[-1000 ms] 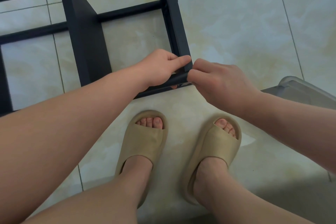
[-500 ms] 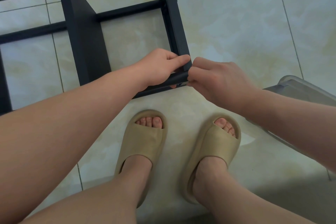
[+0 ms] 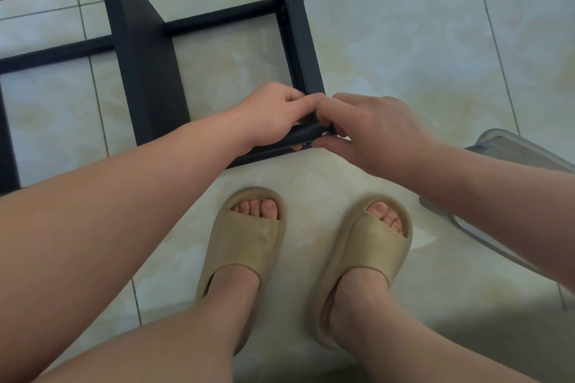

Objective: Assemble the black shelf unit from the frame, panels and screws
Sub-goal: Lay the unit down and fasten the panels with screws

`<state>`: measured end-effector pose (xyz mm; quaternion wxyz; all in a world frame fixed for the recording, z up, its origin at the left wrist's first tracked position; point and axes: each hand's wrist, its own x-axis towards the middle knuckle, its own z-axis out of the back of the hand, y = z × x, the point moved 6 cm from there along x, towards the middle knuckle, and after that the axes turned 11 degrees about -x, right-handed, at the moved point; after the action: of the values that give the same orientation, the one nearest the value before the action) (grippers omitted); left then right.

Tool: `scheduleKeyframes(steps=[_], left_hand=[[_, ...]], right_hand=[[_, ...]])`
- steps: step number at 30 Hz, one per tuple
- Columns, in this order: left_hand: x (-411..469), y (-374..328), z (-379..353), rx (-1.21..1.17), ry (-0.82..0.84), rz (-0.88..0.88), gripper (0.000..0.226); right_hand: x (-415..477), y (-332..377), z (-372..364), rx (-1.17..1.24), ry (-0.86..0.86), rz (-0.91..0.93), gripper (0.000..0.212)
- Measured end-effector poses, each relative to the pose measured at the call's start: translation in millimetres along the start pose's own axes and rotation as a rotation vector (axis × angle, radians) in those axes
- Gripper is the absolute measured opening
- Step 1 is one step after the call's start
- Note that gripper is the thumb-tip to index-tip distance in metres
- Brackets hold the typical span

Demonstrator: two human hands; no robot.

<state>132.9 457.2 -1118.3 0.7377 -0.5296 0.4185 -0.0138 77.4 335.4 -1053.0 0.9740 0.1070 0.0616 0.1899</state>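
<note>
The black shelf frame (image 3: 295, 25) lies on its side on the tiled floor, its bars running left and up out of view. A black panel (image 3: 146, 71) stands fixed between the bars at left. My left hand (image 3: 273, 115) grips the frame's near bar right at the near right corner. My right hand (image 3: 370, 130) meets it there, thumb and fingers pinching at the corner joint (image 3: 314, 134). Whatever small part sits under the fingertips is hidden.
A clear plastic container (image 3: 510, 146) lies on the floor at the right, partly behind my right forearm. My two feet in tan slides (image 3: 249, 246) stand just in front of the frame. Pale floor tiles (image 3: 420, 25) stretch to the right of the frame.
My right hand has turned at the corner: the thumb now sits below the joint and the fingers above. My left hand keeps its grip on the bar. The frame stays put.
</note>
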Motion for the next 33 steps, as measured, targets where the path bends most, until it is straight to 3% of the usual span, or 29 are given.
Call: scheduleKeyframes(steps=[4, 10, 16, 24, 30, 33], left_hand=[[-0.2, -0.5, -0.6, -0.003, 0.008, -0.004, 0.047], [-1.8, -2.1, -0.5, 0.048, -0.006, 0.003, 0.052], [-0.6, -2.2, -0.2, 0.011, 0.017, 0.018, 0.05], [0.4, -0.2, -0.5, 0.0, 0.001, 0.005, 0.05], [0.6, 0.1, -0.5, -0.01, -0.001, 0.0, 0.049], [-0.2, 0.3, -0.7, -0.021, -0.001, 0.003, 0.049]], right_hand=[[6.8, -11.8, -4.3, 0.156, 0.074, -0.118, 0.03], [3.8, -16.8, -3.2, 0.255, 0.108, -0.107, 0.019], [3.2, -17.2, -4.0, 0.214, 0.086, -0.122, 0.017], [-7.8, -0.6, 1.2, -0.059, -0.035, 0.115, 0.004], [-7.8, -2.2, 2.6, -0.013, -0.127, -0.003, 0.018], [-7.0, 0.3, 3.2, -0.013, -0.113, 0.007, 0.011]])
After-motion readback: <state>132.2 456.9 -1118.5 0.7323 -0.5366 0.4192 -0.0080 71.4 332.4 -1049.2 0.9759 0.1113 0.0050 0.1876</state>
